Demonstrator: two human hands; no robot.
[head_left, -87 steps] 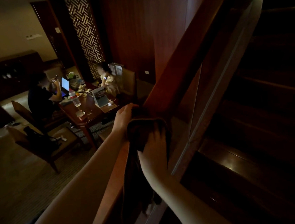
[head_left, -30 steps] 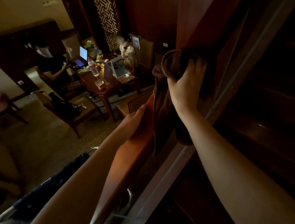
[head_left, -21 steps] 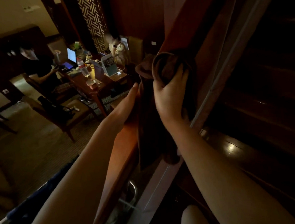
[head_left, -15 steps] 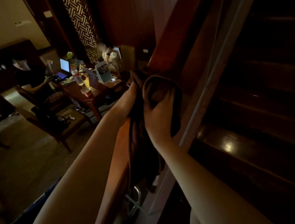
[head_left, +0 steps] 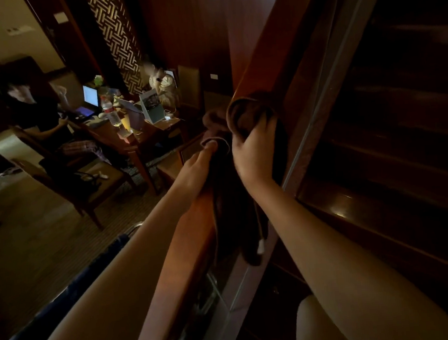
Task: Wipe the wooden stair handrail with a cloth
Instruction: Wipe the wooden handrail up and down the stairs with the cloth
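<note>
The dark brown cloth is draped over the sloping reddish-brown wooden stair handrail, its loose end hanging down the stair side. The right hand has its fingers curled round the bunched top fold; the left hand pinches the cloth's outer edge against the rail's far side. To wipe well, I judge both hands should keep the cloth wrapped snugly over top and sides, press evenly and draw it along the grain, keeping the dangling tail from snagging.
</note>
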